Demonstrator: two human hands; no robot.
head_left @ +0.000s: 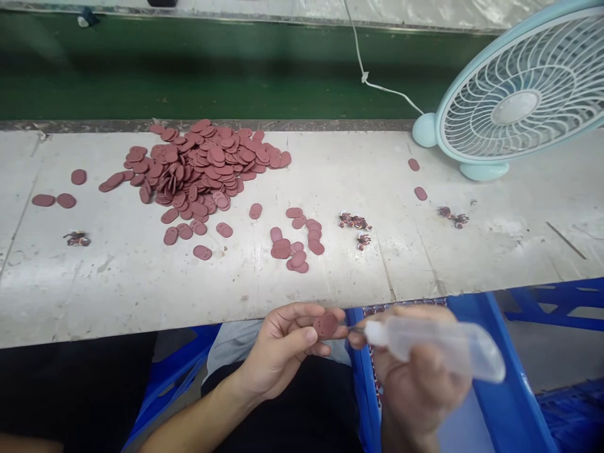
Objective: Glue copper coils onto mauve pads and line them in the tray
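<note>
The translucent plastic bottle (455, 345) sits nearest me, my right hand's (422, 377) grip wrapped around it, its thin tip (357, 329) aimed towards the reddish oval piece (325, 325) pinched in my left hand's (283, 346) grip; blur hides whether they touch. One piece is in hand, and I judge plenty is left: flat, matte ovals (207, 165) lie heaped on the scuffed pale counter (340, 167). I can't tell which are finished. Small, spiky dark clusters (355, 221) lie near.

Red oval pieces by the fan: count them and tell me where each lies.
2. The farther oval piece lies left of the fan's base; the nearer oval piece lies below the first, slightly right. The fan may hide others.
</note>
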